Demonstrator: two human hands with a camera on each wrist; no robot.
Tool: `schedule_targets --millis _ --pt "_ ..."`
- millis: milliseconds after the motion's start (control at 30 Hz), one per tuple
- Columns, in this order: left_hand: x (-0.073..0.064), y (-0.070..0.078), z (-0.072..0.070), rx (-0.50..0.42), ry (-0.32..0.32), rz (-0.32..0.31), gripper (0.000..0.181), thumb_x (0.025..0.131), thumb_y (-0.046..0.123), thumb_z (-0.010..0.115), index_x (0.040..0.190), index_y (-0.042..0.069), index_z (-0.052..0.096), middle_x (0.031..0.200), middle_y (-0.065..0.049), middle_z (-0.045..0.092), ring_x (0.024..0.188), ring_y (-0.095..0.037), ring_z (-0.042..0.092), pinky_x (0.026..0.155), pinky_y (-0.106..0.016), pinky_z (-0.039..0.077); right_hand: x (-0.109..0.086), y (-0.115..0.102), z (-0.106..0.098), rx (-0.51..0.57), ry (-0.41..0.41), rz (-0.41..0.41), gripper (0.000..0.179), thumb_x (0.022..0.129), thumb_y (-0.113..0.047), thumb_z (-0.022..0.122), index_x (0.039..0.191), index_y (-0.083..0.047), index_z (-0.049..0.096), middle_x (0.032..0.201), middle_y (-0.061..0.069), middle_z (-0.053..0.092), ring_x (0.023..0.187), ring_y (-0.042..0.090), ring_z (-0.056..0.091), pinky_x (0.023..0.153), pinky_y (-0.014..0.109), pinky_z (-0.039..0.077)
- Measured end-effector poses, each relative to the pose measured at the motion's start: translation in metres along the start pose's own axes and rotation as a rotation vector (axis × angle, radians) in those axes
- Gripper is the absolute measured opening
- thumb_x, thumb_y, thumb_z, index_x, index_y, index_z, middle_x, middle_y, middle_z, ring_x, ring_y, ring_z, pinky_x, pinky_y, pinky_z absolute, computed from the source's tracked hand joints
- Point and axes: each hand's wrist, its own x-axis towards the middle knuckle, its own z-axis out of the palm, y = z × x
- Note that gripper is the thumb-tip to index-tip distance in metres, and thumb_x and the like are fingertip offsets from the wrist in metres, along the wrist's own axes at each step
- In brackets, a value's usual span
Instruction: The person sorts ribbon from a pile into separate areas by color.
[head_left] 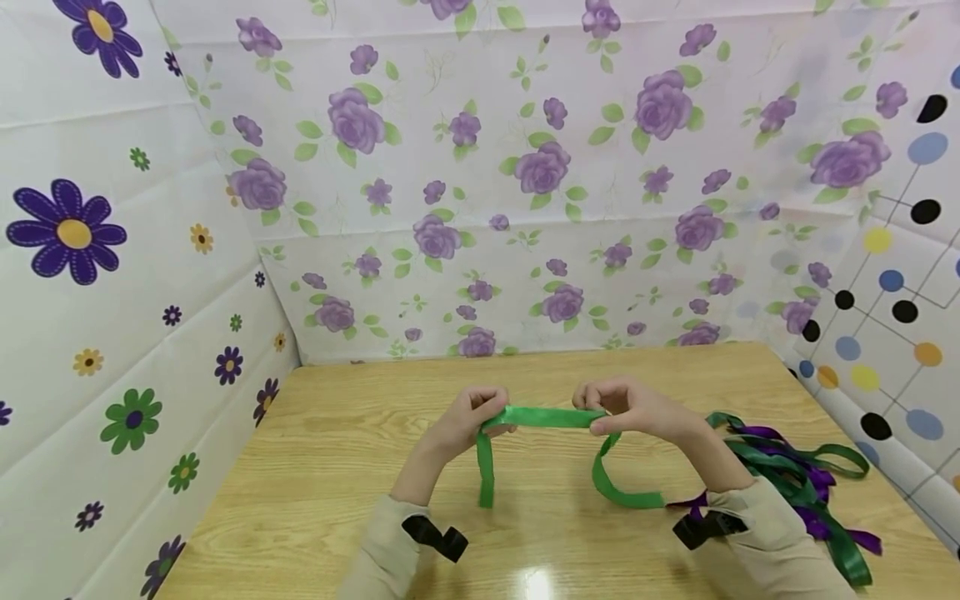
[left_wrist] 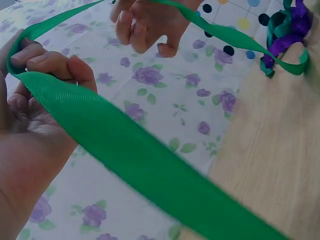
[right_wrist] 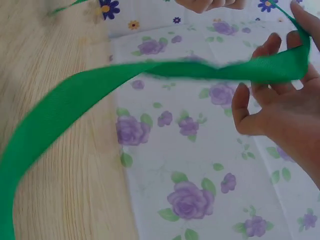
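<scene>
A bright green satin ribbon [head_left: 551, 417] runs straight between both hands above the wooden table. My left hand [head_left: 468, 421] pinches it near one end, and a short tail [head_left: 486, 479] hangs below. In the left wrist view the ribbon [left_wrist: 110, 130] passes over the left thumb side, above curled fingers [left_wrist: 50, 65]. My right hand [head_left: 637, 408] holds the other end of the stretch between thumb and forefinger. Its remaining fingers [right_wrist: 270, 47] are loosely bent in the right wrist view. From there the ribbon drops in a loose curve [head_left: 611, 483] towards the right forearm.
Beside the right forearm lies a tangled heap of dark green and purple ribbons [head_left: 802, 467] on the wooden table [head_left: 360, 417]. Black straps [head_left: 435, 537] sit on both wrists. Floral cloth [head_left: 480, 183] stands behind the table, with patterned sheets at both sides.
</scene>
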Motion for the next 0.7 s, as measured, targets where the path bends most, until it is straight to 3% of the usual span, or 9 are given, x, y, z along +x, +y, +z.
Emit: schedule_targets --millis 133,267,333,567,700 --pt "-0.003 0.011 -0.010 0.018 0.024 0.029 0.035 0.100 0.039 0.050 0.071 0.019 0.047 0.057 0.004 0.035 0.051 -0.015 0.030 0.074 -0.023 0.048 0.001 -0.001 0.000 0.135 -0.033 -0.071 0.023 0.095 0.001 0.055 0.079 -0.001 0.038 0.089 0.007 0.043 0.084 0.024 0.038 0.074 0.037 0.036" --pt "-0.009 0.021 -0.022 0.039 0.030 0.044 0.039 0.101 0.038 0.048 0.069 0.016 0.044 0.056 0.001 0.031 0.050 -0.018 0.027 0.072 -0.023 0.047 0.000 0.003 -0.003 0.185 -0.047 -0.178 0.023 0.101 -0.012 0.050 0.083 -0.001 0.041 0.085 0.011 0.039 0.077 0.024 0.034 0.069 0.039 0.030" --pt "-0.014 0.024 -0.028 0.050 0.032 0.039 0.040 0.102 0.037 0.047 0.069 0.016 0.043 0.055 -0.001 0.029 0.048 -0.018 0.025 0.070 -0.023 0.045 -0.003 0.005 -0.005 0.204 -0.033 -0.185 0.024 0.104 -0.017 0.044 0.086 -0.002 0.044 0.084 0.012 0.039 0.076 0.024 0.033 0.069 0.040 0.029" --pt "-0.032 0.036 -0.049 0.131 0.046 -0.042 0.034 0.103 0.031 0.045 0.073 0.015 0.046 0.052 -0.002 0.027 0.046 -0.019 0.023 0.061 -0.025 0.038 -0.016 0.012 -0.021 0.214 0.058 -0.023 0.029 0.106 -0.006 0.024 0.094 -0.008 0.051 0.083 0.006 0.041 0.076 0.029 0.032 0.074 0.040 0.034" --pt "-0.045 0.042 -0.062 0.192 0.058 -0.169 0.023 0.103 0.022 0.048 0.083 0.015 0.059 0.053 0.005 0.036 0.045 -0.014 0.026 0.060 -0.025 0.040 -0.024 0.013 -0.030 0.038 0.114 0.088 0.022 0.104 -0.002 0.034 0.096 -0.005 0.055 0.084 0.005 0.045 0.077 0.033 0.035 0.073 0.041 0.038"
